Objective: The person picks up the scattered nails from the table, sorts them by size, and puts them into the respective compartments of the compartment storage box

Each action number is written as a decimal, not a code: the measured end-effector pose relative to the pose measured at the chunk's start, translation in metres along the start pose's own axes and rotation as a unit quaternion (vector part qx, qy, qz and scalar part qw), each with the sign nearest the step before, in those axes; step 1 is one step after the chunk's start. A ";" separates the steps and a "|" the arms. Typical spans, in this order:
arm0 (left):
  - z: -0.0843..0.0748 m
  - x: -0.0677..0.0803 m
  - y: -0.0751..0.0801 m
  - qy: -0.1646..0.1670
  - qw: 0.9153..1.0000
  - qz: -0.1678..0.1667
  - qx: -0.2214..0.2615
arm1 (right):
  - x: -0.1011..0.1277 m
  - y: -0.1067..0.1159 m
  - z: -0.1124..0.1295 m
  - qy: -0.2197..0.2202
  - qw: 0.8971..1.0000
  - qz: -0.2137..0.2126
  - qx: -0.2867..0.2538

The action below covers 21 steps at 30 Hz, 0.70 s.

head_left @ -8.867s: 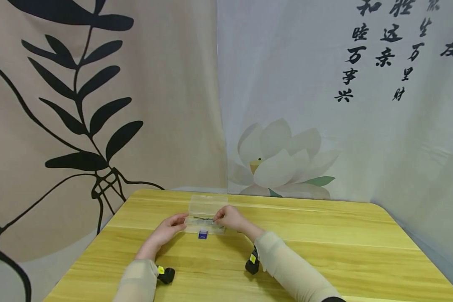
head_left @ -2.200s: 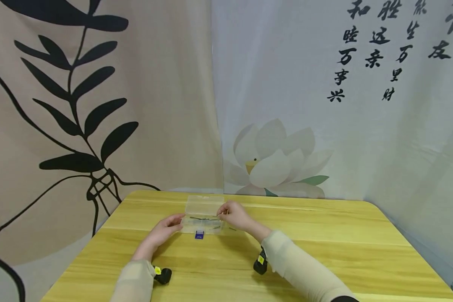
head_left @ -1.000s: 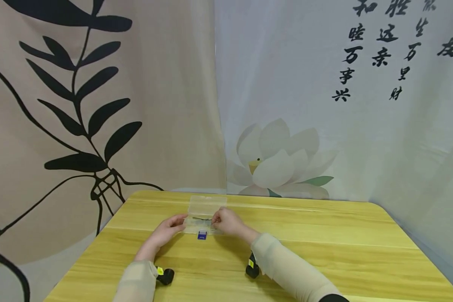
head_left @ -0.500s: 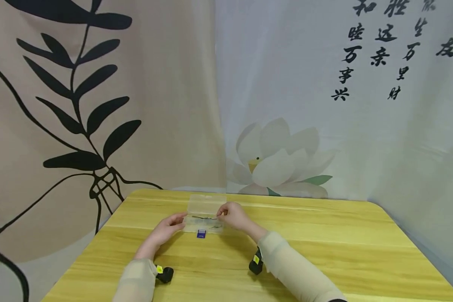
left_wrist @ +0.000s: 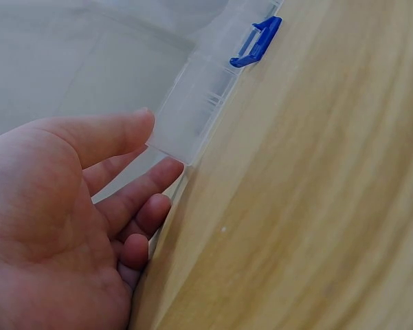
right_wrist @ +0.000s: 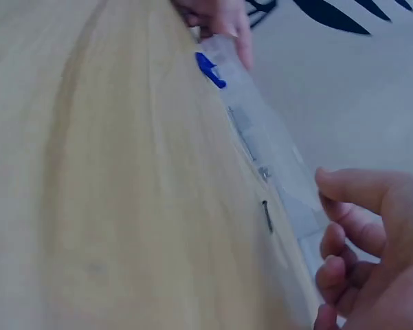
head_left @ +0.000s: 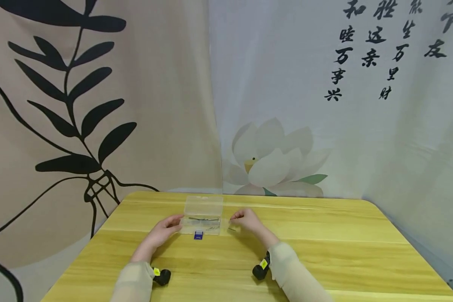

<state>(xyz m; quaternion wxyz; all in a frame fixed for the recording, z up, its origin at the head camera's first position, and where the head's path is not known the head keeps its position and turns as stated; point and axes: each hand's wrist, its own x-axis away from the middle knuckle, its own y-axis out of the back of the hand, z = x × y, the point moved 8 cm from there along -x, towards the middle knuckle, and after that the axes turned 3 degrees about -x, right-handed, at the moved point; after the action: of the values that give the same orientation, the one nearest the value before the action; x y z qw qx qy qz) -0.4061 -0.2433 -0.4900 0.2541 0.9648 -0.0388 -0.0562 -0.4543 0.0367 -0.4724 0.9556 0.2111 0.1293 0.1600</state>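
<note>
A clear plastic storage box (head_left: 190, 232) with a blue latch (head_left: 198, 235) stands on the table with its lid (head_left: 204, 205) raised. Thin dark pieces of hardware (head_left: 204, 219) lie in its compartments. My left hand (head_left: 162, 231) grips the box's left end, the thumb at one edge and a fingertip at the corner below. Just right of the box, my right hand (head_left: 251, 221) hovers low with thumb and fingers loosely bent; nothing shows between them in the right wrist view. Beneath it, a small dark screw (right_wrist: 267, 216) lies on the wood beside the box.
The wooden table (head_left: 219, 268) reaches back to a printed cloth backdrop (head_left: 287, 105). Black wrist cameras (head_left: 162, 277) sit under both sleeves. The open lid leans toward the backdrop.
My right hand dips into the box's right side a second ago, lifts to its edge, and is now to the right, off the box. My left hand stays at the box's end.
</note>
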 end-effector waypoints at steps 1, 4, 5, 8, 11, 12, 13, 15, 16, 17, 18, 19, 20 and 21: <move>0.000 0.000 0.000 0.001 1.000 0.000 0.000 | 0.001 0.001 -0.004 -0.008 1.000 -0.001 -0.006; 0.000 0.001 -0.001 0.002 1.000 0.002 -0.003 | 0.005 0.003 -0.012 -0.023 1.000 -0.004 -0.020; 0.000 0.001 -0.001 0.002 1.000 0.004 -0.002 | 0.005 0.003 -0.013 -0.025 0.999 -0.005 -0.022; 0.000 0.002 -0.002 0.004 1.000 0.007 -0.004 | 0.007 0.004 -0.014 -0.027 0.999 0.000 -0.021; 0.000 0.001 -0.002 0.005 1.000 0.007 -0.003 | 0.007 0.006 -0.016 -0.033 0.999 0.006 -0.016; 0.000 0.001 -0.002 0.008 1.000 0.005 -0.002 | 0.007 0.006 -0.017 -0.034 0.999 0.007 -0.012; 0.000 0.000 -0.002 0.007 1.000 0.005 -0.002 | 0.006 0.006 -0.017 -0.036 0.999 0.007 -0.009; 0.000 -0.002 -0.003 0.004 1.000 0.005 -0.005 | 0.007 0.007 -0.019 -0.042 0.999 0.007 -0.002; 0.000 -0.002 -0.003 0.005 1.000 0.003 -0.004 | 0.007 0.007 -0.018 -0.042 0.999 0.009 0.005; 0.000 -0.002 -0.003 0.007 1.000 0.002 -0.002 | 0.008 0.006 -0.017 -0.039 0.999 0.011 0.011; 0.000 -0.002 -0.002 0.009 1.000 0.001 0.001 | 0.008 0.006 -0.016 -0.037 0.999 0.013 0.017; 0.000 -0.002 -0.002 0.009 1.000 0.001 0.001 | 0.008 0.005 -0.016 -0.036 0.999 0.015 0.021; 0.000 -0.002 -0.002 0.011 1.000 0.001 0.002 | 0.009 0.004 -0.015 -0.034 0.999 0.018 0.025; 0.000 -0.002 -0.002 0.013 1.000 0.000 0.007 | 0.010 0.004 -0.014 -0.032 0.999 0.019 0.030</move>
<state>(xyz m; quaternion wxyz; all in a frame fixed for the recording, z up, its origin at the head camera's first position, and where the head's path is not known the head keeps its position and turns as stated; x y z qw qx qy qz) -0.4083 -0.2415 -0.4911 0.2483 0.9670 -0.0358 -0.0434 -0.4510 0.0488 -0.4851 0.9493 0.2468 0.0992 0.1675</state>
